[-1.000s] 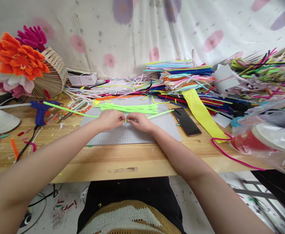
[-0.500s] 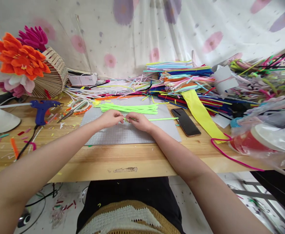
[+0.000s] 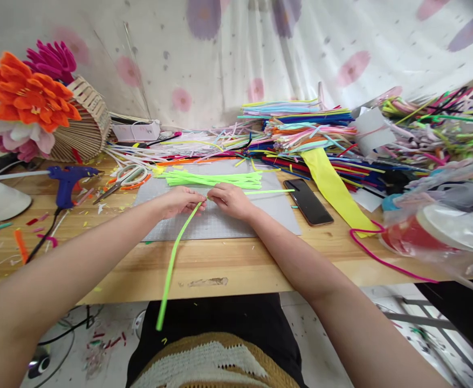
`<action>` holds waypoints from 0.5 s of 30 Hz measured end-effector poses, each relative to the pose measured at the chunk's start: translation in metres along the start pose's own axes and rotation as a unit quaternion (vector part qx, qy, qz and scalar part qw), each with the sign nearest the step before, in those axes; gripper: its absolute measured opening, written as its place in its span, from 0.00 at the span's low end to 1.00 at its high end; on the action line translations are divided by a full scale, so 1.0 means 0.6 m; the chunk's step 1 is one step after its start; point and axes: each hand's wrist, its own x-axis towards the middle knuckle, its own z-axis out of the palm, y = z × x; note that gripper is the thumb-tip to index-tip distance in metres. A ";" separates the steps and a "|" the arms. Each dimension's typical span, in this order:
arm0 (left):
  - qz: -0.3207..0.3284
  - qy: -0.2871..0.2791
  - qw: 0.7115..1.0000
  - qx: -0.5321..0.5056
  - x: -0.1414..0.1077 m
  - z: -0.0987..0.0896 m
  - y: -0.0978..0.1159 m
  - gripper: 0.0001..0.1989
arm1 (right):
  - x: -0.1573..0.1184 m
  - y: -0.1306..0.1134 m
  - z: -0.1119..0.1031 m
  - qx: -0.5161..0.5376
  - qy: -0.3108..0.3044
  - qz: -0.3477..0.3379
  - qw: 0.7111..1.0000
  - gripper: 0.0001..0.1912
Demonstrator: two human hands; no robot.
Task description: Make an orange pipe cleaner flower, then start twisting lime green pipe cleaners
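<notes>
A light green pipe cleaner (image 3: 175, 248) is pinched between the fingers of my left hand (image 3: 182, 201); one long end hangs toward me past the table's front edge. My right hand (image 3: 228, 200) grips it right beside the left, fingers closed, and a straight green length sticks out to the right from behind that hand. Whether this is one pipe cleaner or two joined is hidden by my fingers. Just beyond both hands, a bundle of green pipe cleaners (image 3: 216, 178) lies across the grey cutting mat (image 3: 236, 228).
Right of the mat lie a black phone (image 3: 308, 201) and a yellow ribbon (image 3: 335, 191). Scissors (image 3: 127, 178) and a blue glue gun (image 3: 68, 183) are on the left, near felt-like flowers (image 3: 34, 99). Piles of coloured pipe cleaners (image 3: 309, 129) line the back. A red cup (image 3: 406, 237) stands right.
A long green end now hangs down toward me from my left hand, which has turned. The length on the right has tilted up slightly. Both hands stay close together over the mat.
</notes>
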 end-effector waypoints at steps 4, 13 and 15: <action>0.040 0.061 0.993 0.090 -0.001 0.007 -0.001 0.11 | 0.000 0.000 0.003 0.050 0.005 0.015 0.999 0.11; 0.272 0.177 0.810 0.488 -0.006 0.013 -0.005 0.08 | 0.005 0.001 0.003 0.328 -0.026 0.143 0.934 0.08; 0.328 0.172 0.717 0.591 -0.009 0.015 -0.009 0.08 | 0.006 0.004 0.001 0.376 -0.068 0.169 0.909 0.08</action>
